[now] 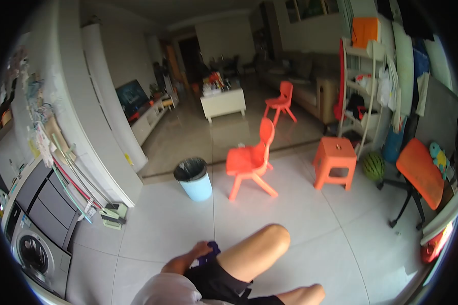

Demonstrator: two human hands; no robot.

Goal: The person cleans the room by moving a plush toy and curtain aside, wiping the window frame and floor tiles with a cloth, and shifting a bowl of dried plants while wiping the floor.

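Observation:
My left hand (202, 248) is low in the head view, beside my bent knee. Its fingers are closed around a dark purple-blue object (209, 255), small and partly covered by the hand and my shorts, so I cannot make out its kind. My right hand does not show. Nearest in front of the left hand stands a light blue trash bin (196, 189) with a black liner. A small red-orange chair (249, 161) is to the right of the bin.
An orange stool (336, 161), a watermelon (373, 165) and an orange-seated swivel chair (420, 170) stand on the right. At left are a washing machine (38, 254) and a dustpan (113, 215). A second red chair (281, 101) and a white table (223, 103) are farther back.

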